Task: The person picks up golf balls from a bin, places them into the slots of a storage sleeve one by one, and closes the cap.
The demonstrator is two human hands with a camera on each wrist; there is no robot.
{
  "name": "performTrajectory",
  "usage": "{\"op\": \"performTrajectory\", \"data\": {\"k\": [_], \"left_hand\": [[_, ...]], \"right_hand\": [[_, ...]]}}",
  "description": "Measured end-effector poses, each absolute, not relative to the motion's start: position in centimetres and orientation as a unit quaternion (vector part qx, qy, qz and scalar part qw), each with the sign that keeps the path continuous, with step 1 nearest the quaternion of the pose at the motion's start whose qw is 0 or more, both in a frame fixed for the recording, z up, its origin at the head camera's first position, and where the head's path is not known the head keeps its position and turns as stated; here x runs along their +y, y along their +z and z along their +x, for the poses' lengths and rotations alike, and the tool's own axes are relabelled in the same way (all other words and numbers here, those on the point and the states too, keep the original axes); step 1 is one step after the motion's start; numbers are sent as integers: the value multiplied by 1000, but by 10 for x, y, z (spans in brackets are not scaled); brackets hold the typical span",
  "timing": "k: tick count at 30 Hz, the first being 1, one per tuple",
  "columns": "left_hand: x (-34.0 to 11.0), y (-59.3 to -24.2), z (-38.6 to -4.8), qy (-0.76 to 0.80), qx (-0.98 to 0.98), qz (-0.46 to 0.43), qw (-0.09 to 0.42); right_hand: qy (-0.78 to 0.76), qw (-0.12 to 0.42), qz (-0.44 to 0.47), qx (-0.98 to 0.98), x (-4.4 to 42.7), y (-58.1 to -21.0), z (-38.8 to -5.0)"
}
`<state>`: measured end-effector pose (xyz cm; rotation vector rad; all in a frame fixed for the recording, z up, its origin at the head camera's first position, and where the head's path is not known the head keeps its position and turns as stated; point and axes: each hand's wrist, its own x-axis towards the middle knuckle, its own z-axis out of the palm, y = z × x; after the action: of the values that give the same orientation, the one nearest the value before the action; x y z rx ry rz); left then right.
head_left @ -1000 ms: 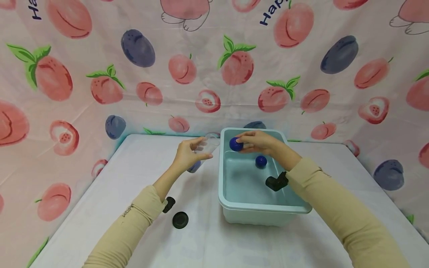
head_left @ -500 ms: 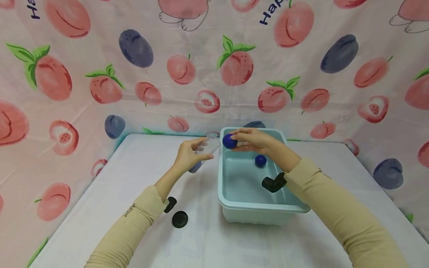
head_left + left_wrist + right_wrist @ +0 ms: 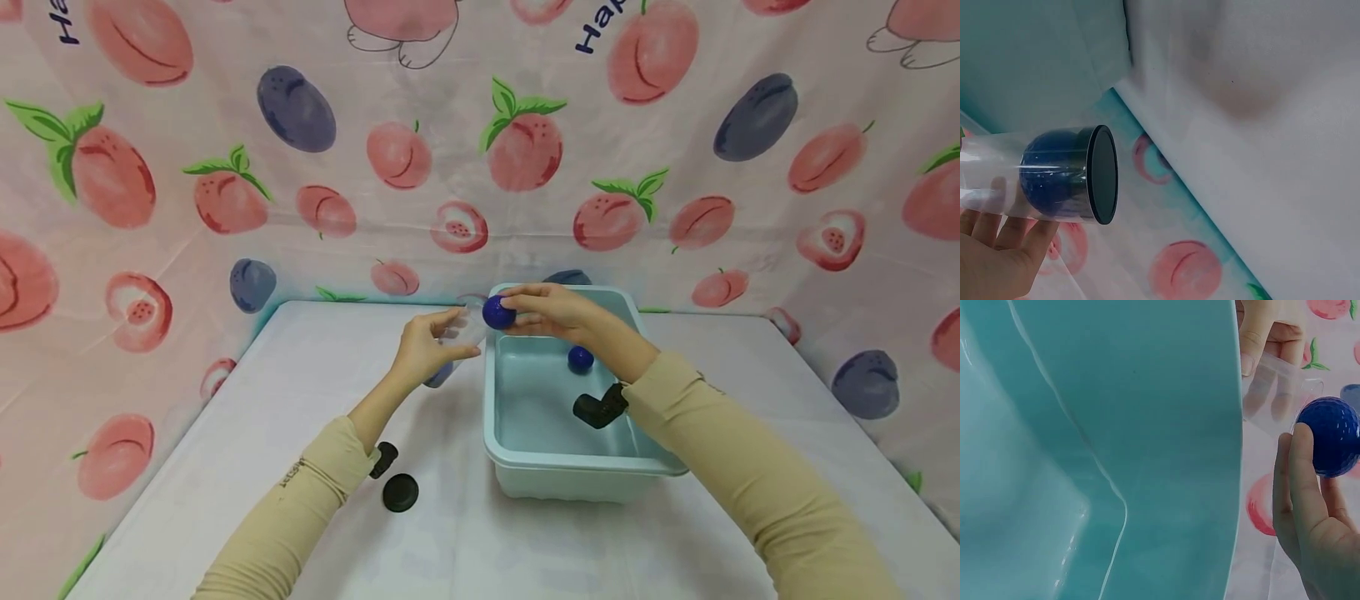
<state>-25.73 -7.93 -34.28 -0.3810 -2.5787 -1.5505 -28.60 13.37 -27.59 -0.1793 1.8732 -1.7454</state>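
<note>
Tilted toward the bin, a clear tube [image 3: 459, 332] is gripped by the left hand [image 3: 420, 348]. In the left wrist view a blue ball [image 3: 1054, 172] lies inside the tube [image 3: 991, 165] against its black end cap [image 3: 1103, 175]. The right hand [image 3: 558, 317] pinches another blue ball [image 3: 498, 312] at the tube's upper end, over the bin's left rim. The right wrist view has this ball [image 3: 1330, 434] in the fingertips beside the tube's open end; whether they touch I cannot tell.
The pale blue bin [image 3: 555, 460] holds one more blue ball [image 3: 581, 360]. A black wrist device [image 3: 600, 408] is on the right wrist, another [image 3: 386, 458] by the left cuff. A round black lid [image 3: 401, 492] lies on the white table [image 3: 450, 550].
The right hand has carried its ball leftward from over the bin to the tube's mouth. The left hand and tube have stayed nearly in place.
</note>
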Motion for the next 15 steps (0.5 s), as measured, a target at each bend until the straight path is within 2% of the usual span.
{"op": "performTrajectory", "data": {"k": [15], "left_hand": [[-79, -349, -260, -511, -846, -135, 65]], "right_hand": [[-658, 279, -69, 696, 140, -274, -285]]}}
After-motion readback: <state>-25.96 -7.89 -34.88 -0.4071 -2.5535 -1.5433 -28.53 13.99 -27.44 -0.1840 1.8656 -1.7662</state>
